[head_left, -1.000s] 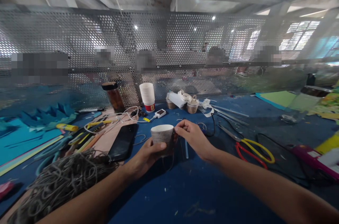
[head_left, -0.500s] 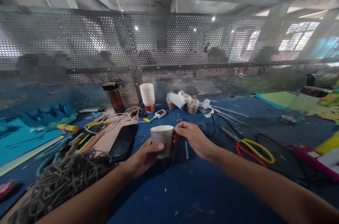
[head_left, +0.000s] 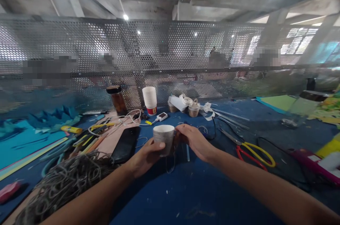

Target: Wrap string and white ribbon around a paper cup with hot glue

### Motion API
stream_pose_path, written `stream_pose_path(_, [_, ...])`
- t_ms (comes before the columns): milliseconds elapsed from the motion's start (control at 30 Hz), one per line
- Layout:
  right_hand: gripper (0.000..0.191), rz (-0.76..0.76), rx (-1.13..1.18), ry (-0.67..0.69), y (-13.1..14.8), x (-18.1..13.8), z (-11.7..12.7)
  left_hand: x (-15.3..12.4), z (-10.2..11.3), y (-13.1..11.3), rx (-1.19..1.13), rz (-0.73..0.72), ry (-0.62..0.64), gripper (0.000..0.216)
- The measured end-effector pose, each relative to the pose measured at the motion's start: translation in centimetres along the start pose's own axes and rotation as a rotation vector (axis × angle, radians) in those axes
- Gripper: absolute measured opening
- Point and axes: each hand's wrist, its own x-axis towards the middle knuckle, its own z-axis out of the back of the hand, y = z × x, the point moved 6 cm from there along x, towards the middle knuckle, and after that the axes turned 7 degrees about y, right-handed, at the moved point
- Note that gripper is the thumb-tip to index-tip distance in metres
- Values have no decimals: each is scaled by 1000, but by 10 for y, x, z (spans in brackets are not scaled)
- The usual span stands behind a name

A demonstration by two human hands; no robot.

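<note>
Above the blue table (head_left: 202, 189), at the middle of the view, the left hand (head_left: 145, 156) grips a small paper cup (head_left: 164, 139) from its near side, thumb across the wall, and holds it upright and clear of the tabletop. The right hand (head_left: 195, 140) is closed against the cup's right side, its fingertips pinched at the wall; a thin dark cord (head_left: 171, 163) hangs in a loop below the cup, though what exactly the fingers pinch cannot be made out. Just left of the cup lies a black phone (head_left: 126, 143), and nearer the lower left a tangled heap of grey string (head_left: 61, 182). Behind the cup, by the perforated metal screen (head_left: 170, 58), stand a stack of white cups (head_left: 149, 99) and a dark jar (head_left: 117, 99). To the right of the hands, well apart from them, scissors (head_left: 253, 150) with red and yellow handles lie flat on the table.
</note>
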Motion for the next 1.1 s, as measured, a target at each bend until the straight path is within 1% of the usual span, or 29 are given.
stream_pose_path(67, [26,5,-95,-31,1,-1,0,1,2,-1,3,-12,-28,44])
stream_pose_path(133, [31,3,-183,-53,0,-1,1,2,4,0,4,-23,-70,46])
stream_pose_path(200, [34,13,-239,-73,-1,-1,2,3,7,0,15,-45,-115,49])
stream_pose_path(300, [33,54,-302,-100,-1,-1,4,4,8,0,58,-73,-148,48])
stream_pose_path(433, [29,131,-408,-100,2,-4,2,4,7,0,90,-77,-162,42])
stream_pose_path(567, [29,158,-453,-94,4,-8,-3,4,7,1,108,-71,-225,48])
stream_pose_path(633, [28,167,-470,-88,5,-10,-6,4,7,1,88,-86,-234,49])
stream_pose_path(700, [26,169,-483,-84,7,-13,-9,4,6,2,48,-89,-217,44])
stream_pose_path(833, [10,195,-578,-58,15,-16,-15,0,9,4,-45,-65,-227,32])
stream_pose_path(900, [8,232,-709,-88,24,-17,-12,-1,10,4,-91,-62,-250,30])
stream_pose_path(967, [8,259,-905,-131,34,-15,-4,-2,9,3,-112,-64,-253,31])
stream_pose_path(1033, [8,248,-1184,-140,40,-11,6,-2,7,2,-115,-60,-242,34])
stream_pose_path(1100, [11,167,-1493,-130,38,-8,21,-2,6,2,-118,-43,-226,35])
